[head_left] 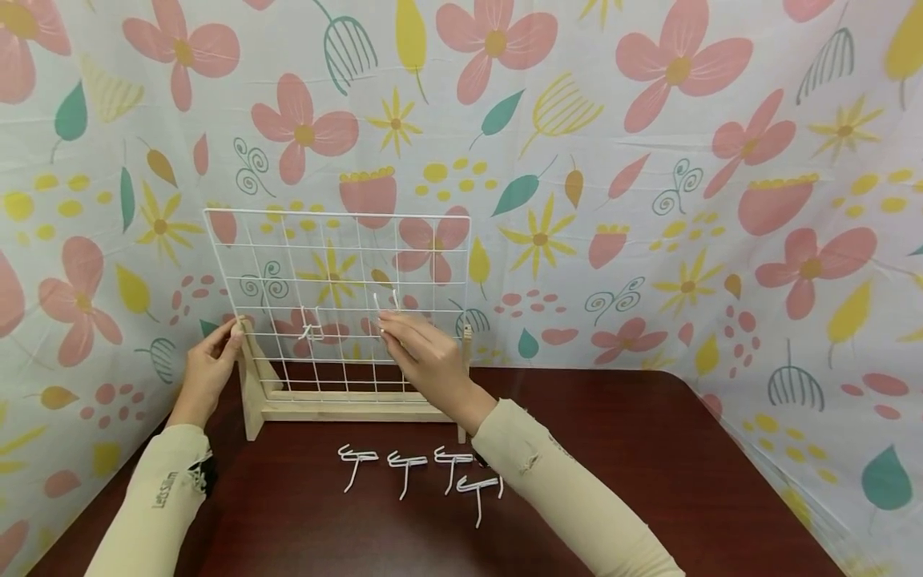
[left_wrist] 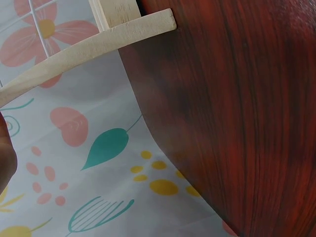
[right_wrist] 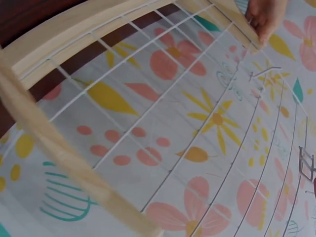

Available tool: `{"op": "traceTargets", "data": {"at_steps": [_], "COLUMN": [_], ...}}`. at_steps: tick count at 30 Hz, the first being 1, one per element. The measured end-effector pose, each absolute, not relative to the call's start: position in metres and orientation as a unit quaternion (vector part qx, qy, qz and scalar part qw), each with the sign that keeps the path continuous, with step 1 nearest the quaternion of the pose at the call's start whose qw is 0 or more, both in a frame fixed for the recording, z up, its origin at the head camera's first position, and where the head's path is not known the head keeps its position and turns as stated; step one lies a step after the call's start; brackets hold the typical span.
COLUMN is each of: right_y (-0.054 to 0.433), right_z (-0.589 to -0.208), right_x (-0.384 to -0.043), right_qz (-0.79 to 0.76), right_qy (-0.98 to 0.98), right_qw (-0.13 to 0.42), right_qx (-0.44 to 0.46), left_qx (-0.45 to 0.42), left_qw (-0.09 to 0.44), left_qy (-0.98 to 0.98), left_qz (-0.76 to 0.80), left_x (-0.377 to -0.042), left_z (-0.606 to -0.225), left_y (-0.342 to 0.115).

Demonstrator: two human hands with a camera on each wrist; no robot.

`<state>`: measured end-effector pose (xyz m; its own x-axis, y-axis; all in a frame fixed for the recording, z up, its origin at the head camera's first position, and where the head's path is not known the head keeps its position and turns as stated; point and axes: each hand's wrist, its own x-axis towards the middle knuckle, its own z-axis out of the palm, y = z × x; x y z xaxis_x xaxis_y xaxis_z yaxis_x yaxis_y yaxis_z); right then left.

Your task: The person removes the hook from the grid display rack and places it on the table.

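Observation:
A white wire grid panel (head_left: 346,280) stands upright in a light wooden stand (head_left: 353,411). The left hand (head_left: 209,365) grips the top of the stand's left post, thumb in front; only its edge (left_wrist: 6,153) enters the left wrist view. At the grid's right half, the right hand (head_left: 429,357) pinches a white wire hook (head_left: 385,301) close to the wires. That hook (right_wrist: 307,163) also appears at the right edge of the right wrist view; whether it touches the grid I cannot tell. Another white hook (head_left: 312,331) hangs on the grid, left of centre.
Several white wire hooks (head_left: 407,462) lie on the dark red-brown table (head_left: 613,465) in front of the stand, one partly hidden by the right sleeve (head_left: 570,489). A flower-patterned cloth (head_left: 577,160) hangs behind and along both sides of the table.

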<state>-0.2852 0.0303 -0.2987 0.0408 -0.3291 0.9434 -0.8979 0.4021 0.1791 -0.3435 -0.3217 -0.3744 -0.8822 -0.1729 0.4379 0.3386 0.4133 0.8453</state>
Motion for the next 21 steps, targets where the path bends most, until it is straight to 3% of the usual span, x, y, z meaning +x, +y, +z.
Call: {"op": "traceTargets", "data": {"at_steps": [21], "right_y": [0.069], "right_z": [-0.331], "right_x": [-0.268], "right_qz": [0.239], "right_qy": [-0.655], "right_qw": [0.503], "right_qx": [0.511], "left_qx": [-0.047], "left_qw": [0.239], "left_qy": [-0.804], "left_qz": [-0.543], "left_x": [-0.343], "left_z": [-0.373], "left_y": [-0.319]}}
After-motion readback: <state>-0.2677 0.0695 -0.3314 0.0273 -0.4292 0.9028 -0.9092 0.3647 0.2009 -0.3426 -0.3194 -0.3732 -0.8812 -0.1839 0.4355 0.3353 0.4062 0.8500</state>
